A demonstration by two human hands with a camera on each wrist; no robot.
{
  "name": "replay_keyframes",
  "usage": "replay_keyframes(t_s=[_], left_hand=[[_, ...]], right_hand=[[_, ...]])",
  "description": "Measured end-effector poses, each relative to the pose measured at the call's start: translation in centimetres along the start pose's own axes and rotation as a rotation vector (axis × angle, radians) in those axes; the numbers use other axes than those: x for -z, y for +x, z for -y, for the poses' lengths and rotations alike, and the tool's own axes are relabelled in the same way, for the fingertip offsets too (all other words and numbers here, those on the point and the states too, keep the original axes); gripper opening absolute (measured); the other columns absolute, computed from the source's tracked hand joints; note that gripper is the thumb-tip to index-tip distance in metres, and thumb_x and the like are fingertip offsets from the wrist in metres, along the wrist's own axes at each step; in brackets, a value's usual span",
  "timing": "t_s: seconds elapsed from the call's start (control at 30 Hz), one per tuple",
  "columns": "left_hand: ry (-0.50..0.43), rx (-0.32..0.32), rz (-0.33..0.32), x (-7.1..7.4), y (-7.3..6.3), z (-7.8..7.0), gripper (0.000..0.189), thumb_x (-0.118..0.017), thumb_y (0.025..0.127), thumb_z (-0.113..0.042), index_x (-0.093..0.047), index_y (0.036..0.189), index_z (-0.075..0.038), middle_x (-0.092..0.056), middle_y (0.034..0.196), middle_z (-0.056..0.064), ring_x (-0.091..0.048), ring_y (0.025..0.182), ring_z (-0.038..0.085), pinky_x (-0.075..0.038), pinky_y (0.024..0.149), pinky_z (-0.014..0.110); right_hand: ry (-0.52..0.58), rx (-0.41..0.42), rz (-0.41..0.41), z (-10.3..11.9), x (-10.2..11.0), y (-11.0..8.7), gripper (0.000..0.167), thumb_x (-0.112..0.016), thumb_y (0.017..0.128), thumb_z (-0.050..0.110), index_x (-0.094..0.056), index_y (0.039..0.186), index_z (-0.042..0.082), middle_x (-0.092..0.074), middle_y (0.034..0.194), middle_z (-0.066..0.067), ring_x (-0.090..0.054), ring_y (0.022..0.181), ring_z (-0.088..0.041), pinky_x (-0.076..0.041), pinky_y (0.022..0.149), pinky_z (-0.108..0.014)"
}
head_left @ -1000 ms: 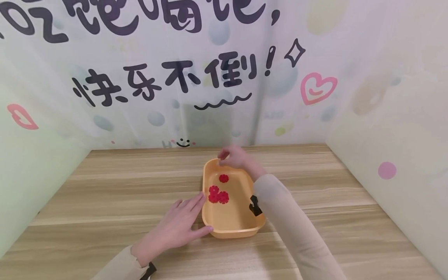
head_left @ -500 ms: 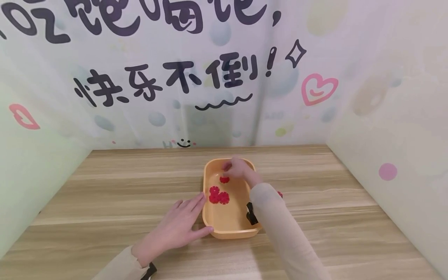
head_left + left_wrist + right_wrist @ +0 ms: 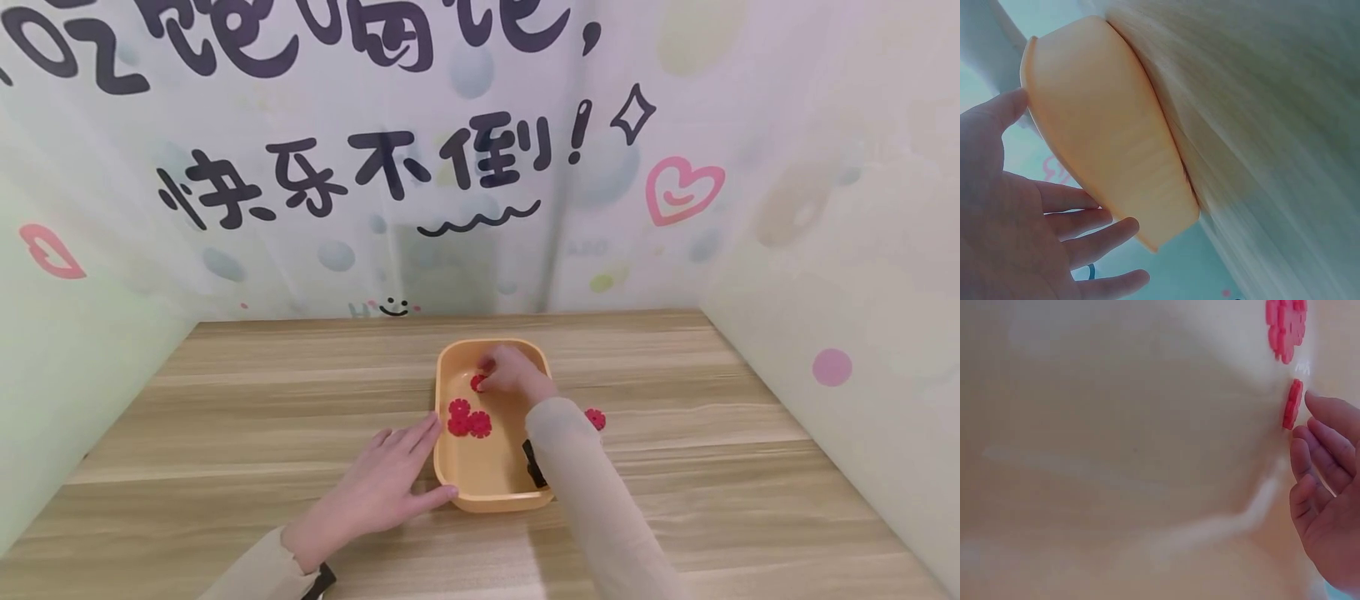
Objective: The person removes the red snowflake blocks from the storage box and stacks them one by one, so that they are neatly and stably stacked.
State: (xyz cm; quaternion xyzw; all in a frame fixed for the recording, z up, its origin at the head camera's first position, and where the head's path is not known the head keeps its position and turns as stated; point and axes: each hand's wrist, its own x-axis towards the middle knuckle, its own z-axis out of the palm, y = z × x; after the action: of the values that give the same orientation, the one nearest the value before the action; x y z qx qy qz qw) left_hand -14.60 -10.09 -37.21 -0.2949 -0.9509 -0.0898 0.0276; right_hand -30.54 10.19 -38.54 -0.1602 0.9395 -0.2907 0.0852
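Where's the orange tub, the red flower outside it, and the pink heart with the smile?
Orange tub [image 3: 495, 502]: head view, on its front edge.
Red flower [image 3: 596, 419]: head view, on its middle.
Pink heart [image 3: 678, 201]: head view, on its smile.

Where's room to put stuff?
Bare table lies between the left hand and back wall, and from the outer red piece to the right wall. Red pieces and the right hand crowd the tray; its near end looks bare.
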Motion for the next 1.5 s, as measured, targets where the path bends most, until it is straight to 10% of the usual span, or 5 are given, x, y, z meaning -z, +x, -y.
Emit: replay_keyframes(t_s=[1.13,1.5], left_hand=[[-0.010,-0.002,-0.007,-0.1,0.0,0.0,0.084,-0.041,0.079,-0.065,-0.033,0.135,-0.003,-0.031,0.139,0.009,-0.033,0.122,0.022,-0.029,0.092,0.052],[-0.005,-0.005,-0.015,-0.2,0.1,0.0,0.083,-0.042,0.080,-0.064,-0.033,0.135,-0.003,-0.031,0.139,0.010,-0.035,0.120,0.024,-0.029,0.092,0.052]], right_hand=[[-0.045,-0.020,0.010,0.7,-0.1,-0.1,0.030,-0.070,0.076,0.015,-0.060,0.104,0.011,-0.056,0.087,0.001,-0.052,0.081,-0.017,-0.045,0.078,-0.030],[-0.123,0.122,-0.006,2.2,2.6,-0.1,0.029,-0.068,0.077,0.015,-0.061,0.103,0.006,-0.058,0.093,-0.003,-0.052,0.084,-0.018,-0.045,0.075,-0.027]])
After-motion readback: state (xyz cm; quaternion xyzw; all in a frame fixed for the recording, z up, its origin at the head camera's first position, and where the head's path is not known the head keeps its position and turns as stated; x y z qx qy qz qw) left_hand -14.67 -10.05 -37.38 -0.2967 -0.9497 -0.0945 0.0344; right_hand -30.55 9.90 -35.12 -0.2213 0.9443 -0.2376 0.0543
